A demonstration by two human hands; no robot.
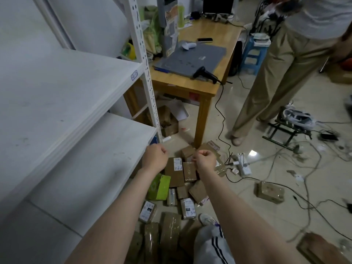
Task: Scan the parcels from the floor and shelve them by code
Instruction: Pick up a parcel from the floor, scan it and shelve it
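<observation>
a white shelf rack fills the left side. right of it stands a wooden table, and beyond the table's right edge a person in khaki trousers stands on the tiled floor. the parcels, brown taped boxes with white labels, lie in a loose heap on the floor between the rack's foot and the table leg. a grey laptop lies closed on the table, with the black scanner at its near corner. the left hand and right hand hover above the heap, each grip curled into a fist with nothing visible in it.
</observation>
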